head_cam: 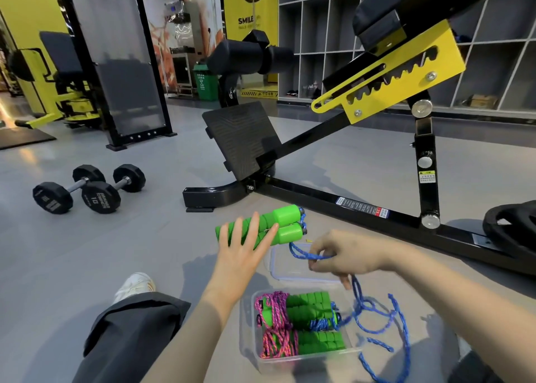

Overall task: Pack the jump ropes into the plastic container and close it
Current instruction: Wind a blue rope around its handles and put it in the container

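1. Two or more packed jump ropes (pixel 307 313) lay nearest, inside the clear plastic container (pixel 290 362) on the floor (pixel 87 260). Their green foam grips lay side by side, with pink cord bundled at the left end.
2. A dark trouser leg (pixel 130 333) and a white shoe (pixel 135 285) lay left of the container.
3. Loose loops of the blue rope (pixel 310 256) trailed just right of the container and rose to the right hand (pixel 339 258), which pinched the rope between thumb and fingertips.
4. The clear lid (pixel 274 263) lay flat on the floor just beyond the container, partly under the right hand.
5. The left hand (pixel 243 249) held the pair of green handles (pixel 278 226) off the floor, fingers nearly straight and thumb pressed across them. The blue rope ran from their far ends.
6. Farther off stood a black bench frame (pixel 348 205), with a weight plate (pixel 510 226) at the right and two dumbbells (pixel 87 188) at the left.
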`<state>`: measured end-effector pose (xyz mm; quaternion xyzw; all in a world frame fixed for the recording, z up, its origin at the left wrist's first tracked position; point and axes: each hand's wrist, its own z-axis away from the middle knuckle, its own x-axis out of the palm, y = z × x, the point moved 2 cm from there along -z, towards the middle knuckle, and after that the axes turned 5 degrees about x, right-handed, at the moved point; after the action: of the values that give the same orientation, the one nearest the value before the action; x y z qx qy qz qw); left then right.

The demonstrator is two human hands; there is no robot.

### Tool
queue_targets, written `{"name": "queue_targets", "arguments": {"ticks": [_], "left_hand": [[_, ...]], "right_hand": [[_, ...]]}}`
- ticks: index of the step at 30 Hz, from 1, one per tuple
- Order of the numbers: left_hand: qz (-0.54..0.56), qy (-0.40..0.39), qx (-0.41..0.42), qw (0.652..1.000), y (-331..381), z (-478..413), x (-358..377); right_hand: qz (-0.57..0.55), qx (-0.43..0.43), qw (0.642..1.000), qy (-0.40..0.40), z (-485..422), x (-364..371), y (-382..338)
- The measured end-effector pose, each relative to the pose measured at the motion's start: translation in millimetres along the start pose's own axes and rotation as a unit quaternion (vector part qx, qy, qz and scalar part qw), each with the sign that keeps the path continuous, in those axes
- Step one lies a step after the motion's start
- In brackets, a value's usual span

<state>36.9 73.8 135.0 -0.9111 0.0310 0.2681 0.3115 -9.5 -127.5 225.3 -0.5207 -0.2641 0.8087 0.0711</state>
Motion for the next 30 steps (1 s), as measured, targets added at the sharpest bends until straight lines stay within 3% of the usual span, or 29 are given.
{"name": "queue_targets", "arguments": {"ticks": [3, 9, 15, 22, 30], "left_hand": [[0.021, 0.013, 0.027, 0.999, -4, 7, -6], [0.037, 0.071, 0.094, 0.992, 4, 4, -23], [0.061, 0.149, 0.108, 0.981, 15, -9, -38], [0.116, 0.237, 0.116, 0.958, 47, -23, -40], [0.127, 0.216, 0.122, 0.96, 52, -24, -37]], "right_hand": [[-0.061, -0.023, 0.998, -0.001, 15, -25, 0], [-0.127, -0.082, 0.985, 0.088, 25, -50, 10], [-0.306, -0.099, 0.937, 0.136, 24, -54, 38], [-0.444, -0.08, 0.888, 0.093, 13, -29, 59], [-0.54, -0.089, 0.832, 0.087, 12, -15, 70]]}}
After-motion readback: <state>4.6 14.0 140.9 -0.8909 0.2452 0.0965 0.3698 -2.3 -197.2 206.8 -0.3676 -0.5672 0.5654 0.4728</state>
